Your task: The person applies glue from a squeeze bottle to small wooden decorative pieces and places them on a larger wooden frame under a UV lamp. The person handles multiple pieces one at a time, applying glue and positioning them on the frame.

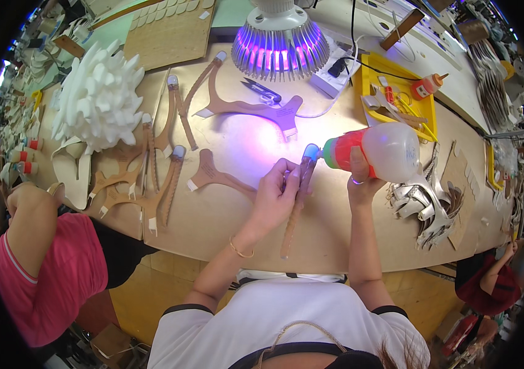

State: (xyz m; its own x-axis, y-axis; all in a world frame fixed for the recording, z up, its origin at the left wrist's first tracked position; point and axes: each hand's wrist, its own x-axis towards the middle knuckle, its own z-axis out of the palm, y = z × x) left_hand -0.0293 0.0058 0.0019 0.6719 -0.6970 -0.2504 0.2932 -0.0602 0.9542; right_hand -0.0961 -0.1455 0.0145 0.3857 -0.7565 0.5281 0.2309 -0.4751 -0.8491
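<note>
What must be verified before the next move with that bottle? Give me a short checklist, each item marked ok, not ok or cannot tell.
1. Grip on the bottle: ok, right hand holds it tipped sideways.
2. Brown strap steadied: ok, pinched in the left hand.
3. Green cap near the strap's far end: ok; touching, cannot tell.
4. Lamp lit: ok, glowing purple.
5. Snips apart from both hands: ok.
6. Liquid flowing: cannot tell.

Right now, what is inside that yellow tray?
Inside the yellow tray, I can see tan strips and what look like yellow-handled scissors; a small orange-tipped bottle shows at its right side. Anything beneath the strips is covered, so I can't tell.
</note>
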